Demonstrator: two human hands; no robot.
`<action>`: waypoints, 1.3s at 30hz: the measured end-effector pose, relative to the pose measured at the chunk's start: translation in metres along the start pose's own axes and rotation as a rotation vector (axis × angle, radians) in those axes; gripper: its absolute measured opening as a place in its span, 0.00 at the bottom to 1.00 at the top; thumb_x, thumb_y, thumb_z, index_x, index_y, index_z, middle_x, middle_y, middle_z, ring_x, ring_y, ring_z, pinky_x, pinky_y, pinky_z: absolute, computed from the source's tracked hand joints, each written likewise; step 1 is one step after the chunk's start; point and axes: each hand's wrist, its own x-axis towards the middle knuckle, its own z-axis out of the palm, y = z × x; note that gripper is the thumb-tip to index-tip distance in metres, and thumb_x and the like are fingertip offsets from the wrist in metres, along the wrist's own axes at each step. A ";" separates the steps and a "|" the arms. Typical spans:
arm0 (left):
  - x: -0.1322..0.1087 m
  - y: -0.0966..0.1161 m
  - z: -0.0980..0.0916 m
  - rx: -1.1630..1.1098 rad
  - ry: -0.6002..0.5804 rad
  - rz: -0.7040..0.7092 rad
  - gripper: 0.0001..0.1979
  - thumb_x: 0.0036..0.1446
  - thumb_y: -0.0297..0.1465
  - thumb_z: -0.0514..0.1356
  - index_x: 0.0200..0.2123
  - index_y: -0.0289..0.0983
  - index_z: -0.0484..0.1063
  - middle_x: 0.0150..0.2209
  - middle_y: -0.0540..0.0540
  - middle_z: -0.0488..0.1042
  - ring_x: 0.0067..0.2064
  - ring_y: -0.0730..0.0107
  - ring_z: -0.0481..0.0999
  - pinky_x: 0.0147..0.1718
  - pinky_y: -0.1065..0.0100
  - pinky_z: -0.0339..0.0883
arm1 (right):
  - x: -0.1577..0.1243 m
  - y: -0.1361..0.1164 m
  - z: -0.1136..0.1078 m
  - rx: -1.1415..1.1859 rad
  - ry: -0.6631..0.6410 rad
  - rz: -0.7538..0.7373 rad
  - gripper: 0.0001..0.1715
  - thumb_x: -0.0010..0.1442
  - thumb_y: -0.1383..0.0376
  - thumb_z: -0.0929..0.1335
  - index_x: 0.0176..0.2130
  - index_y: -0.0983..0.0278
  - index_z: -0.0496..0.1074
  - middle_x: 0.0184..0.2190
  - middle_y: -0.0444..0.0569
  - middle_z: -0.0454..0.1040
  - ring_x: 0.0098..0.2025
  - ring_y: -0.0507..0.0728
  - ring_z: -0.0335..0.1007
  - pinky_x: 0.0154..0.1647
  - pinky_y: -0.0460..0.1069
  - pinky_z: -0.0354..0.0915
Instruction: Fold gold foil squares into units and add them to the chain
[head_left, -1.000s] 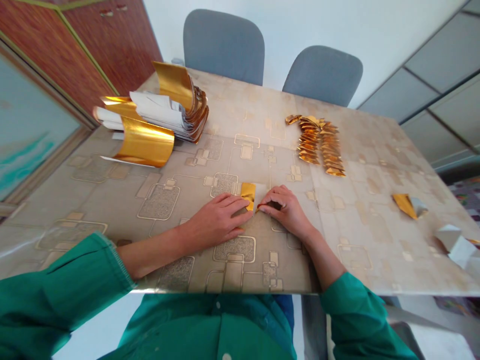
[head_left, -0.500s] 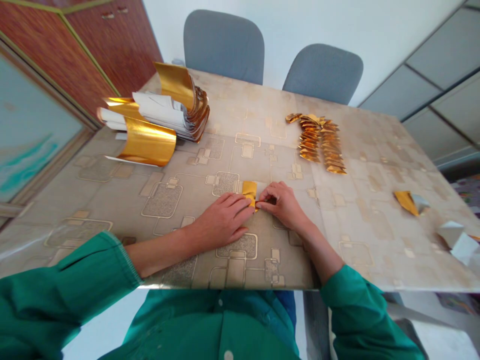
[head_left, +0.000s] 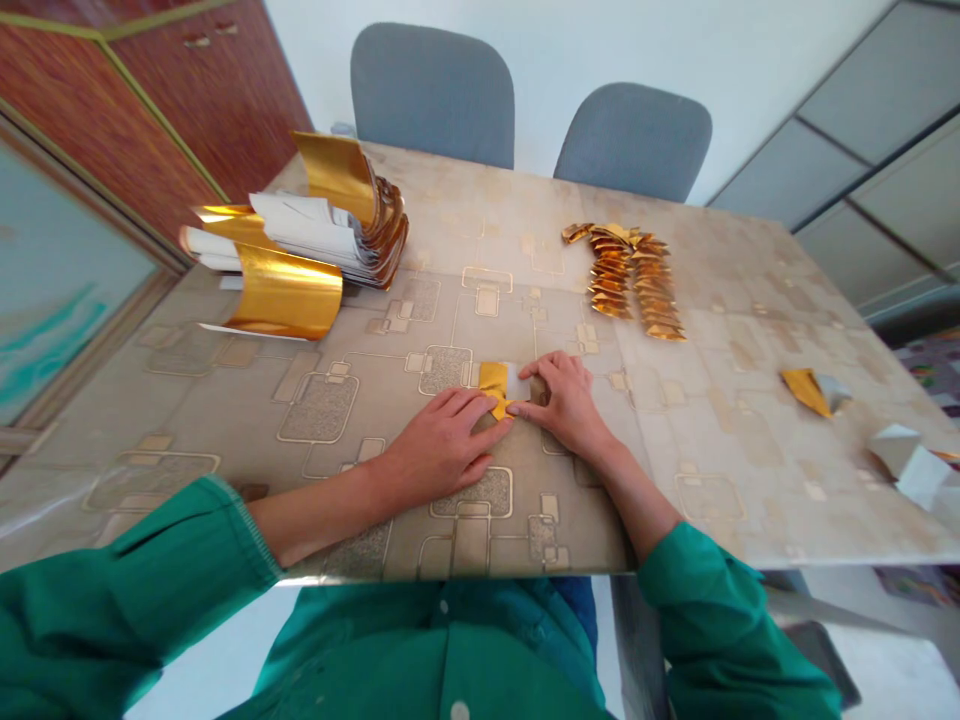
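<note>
A small piece of gold foil paper (head_left: pixel 493 377), partly folded and showing its white back on the right, lies flat on the table before me. My left hand (head_left: pixel 442 440) presses its lower left part down with fingertips and thumb close together. From the other side, my right hand (head_left: pixel 566 400) grips the paper's right edge, thumb on the lower fold and forefinger higher up by the white part. The fingertips of both hands nearly meet at the lower fold and cover some of it.
Gold-and-white paper sheets (head_left: pixel 292 290) are stacked, curling, at the back left. Two rows of folded gold paper pieces (head_left: pixel 611 275) stand at the back right. Loose scraps (head_left: pixel 806 390) and white paper (head_left: pixel 911 465) lie far right. Two grey chairs (head_left: pixel 435 95) face me across the patterned table (head_left: pixel 420 250).
My right thumb and forefinger have spread apart along the paper's right side, and more of its white back shows. The lower gold fold lies more open. My left hand stays pressed on it.
</note>
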 end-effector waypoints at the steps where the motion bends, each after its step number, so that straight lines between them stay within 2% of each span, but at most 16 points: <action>1: 0.000 0.000 -0.001 -0.006 -0.003 -0.002 0.20 0.60 0.31 0.59 0.56 0.37 0.70 0.54 0.35 0.68 0.56 0.49 0.67 0.56 0.48 0.64 | 0.000 0.002 0.000 -0.008 0.015 0.014 0.21 0.55 0.51 0.74 0.44 0.57 0.72 0.43 0.50 0.70 0.47 0.63 0.64 0.46 0.57 0.58; 5: 0.000 -0.001 -0.002 -0.017 -0.001 0.002 0.19 0.60 0.31 0.60 0.55 0.37 0.70 0.54 0.35 0.69 0.55 0.50 0.68 0.55 0.49 0.65 | -0.001 0.015 -0.004 -0.021 0.066 0.085 0.20 0.56 0.52 0.74 0.45 0.57 0.71 0.45 0.51 0.70 0.48 0.64 0.64 0.47 0.59 0.60; 9: 0.000 -0.002 -0.002 0.004 0.006 0.003 0.20 0.59 0.32 0.60 0.55 0.38 0.71 0.54 0.36 0.68 0.55 0.51 0.68 0.54 0.50 0.65 | -0.004 0.019 -0.009 0.000 0.094 0.055 0.18 0.57 0.54 0.73 0.45 0.57 0.70 0.44 0.50 0.71 0.47 0.63 0.65 0.47 0.59 0.60; 13: 0.000 -0.001 -0.002 0.006 -0.014 -0.005 0.20 0.60 0.32 0.59 0.56 0.38 0.70 0.55 0.36 0.68 0.56 0.51 0.68 0.56 0.49 0.64 | -0.007 0.004 -0.007 0.042 0.098 0.008 0.13 0.60 0.57 0.72 0.43 0.57 0.70 0.43 0.50 0.72 0.46 0.62 0.66 0.46 0.57 0.60; 16: 0.000 0.000 -0.003 0.009 -0.031 -0.009 0.20 0.61 0.32 0.59 0.56 0.38 0.70 0.56 0.37 0.68 0.58 0.51 0.67 0.59 0.47 0.60 | -0.007 -0.012 0.000 0.092 0.045 -0.046 0.09 0.60 0.60 0.72 0.39 0.59 0.70 0.38 0.48 0.74 0.43 0.60 0.67 0.44 0.55 0.59; 20: -0.001 0.001 -0.003 0.009 -0.023 -0.015 0.19 0.61 0.32 0.59 0.56 0.38 0.71 0.55 0.37 0.69 0.56 0.52 0.68 0.59 0.47 0.60 | -0.003 -0.021 0.010 0.115 -0.020 0.001 0.08 0.59 0.65 0.73 0.33 0.61 0.69 0.28 0.43 0.72 0.36 0.57 0.65 0.39 0.51 0.55; 27: -0.003 0.000 0.000 0.024 -0.013 -0.008 0.20 0.61 0.33 0.59 0.56 0.36 0.71 0.55 0.34 0.68 0.56 0.51 0.68 0.59 0.47 0.61 | 0.000 -0.016 0.007 0.147 -0.023 0.030 0.07 0.60 0.66 0.72 0.31 0.61 0.70 0.26 0.42 0.71 0.35 0.55 0.65 0.37 0.50 0.54; 34: -0.003 0.001 -0.004 0.029 -0.055 -0.052 0.21 0.62 0.34 0.59 0.58 0.41 0.70 0.58 0.37 0.68 0.57 0.50 0.68 0.60 0.44 0.58 | -0.008 -0.007 0.001 0.073 0.016 0.039 0.09 0.57 0.62 0.74 0.36 0.61 0.71 0.29 0.43 0.72 0.36 0.56 0.65 0.40 0.51 0.54; 37: -0.004 0.001 -0.004 0.025 -0.054 -0.055 0.21 0.62 0.35 0.59 0.58 0.42 0.70 0.58 0.38 0.68 0.57 0.51 0.68 0.61 0.43 0.55 | -0.009 0.000 -0.002 0.095 0.061 0.068 0.05 0.59 0.64 0.72 0.35 0.60 0.71 0.28 0.43 0.71 0.34 0.56 0.65 0.39 0.51 0.56; 39: -0.004 0.000 -0.004 0.018 -0.050 -0.052 0.21 0.62 0.34 0.59 0.58 0.42 0.70 0.58 0.38 0.68 0.57 0.51 0.68 0.62 0.43 0.54 | -0.009 0.000 -0.005 0.126 0.092 0.013 0.05 0.61 0.65 0.70 0.32 0.60 0.70 0.27 0.44 0.72 0.34 0.56 0.65 0.39 0.51 0.57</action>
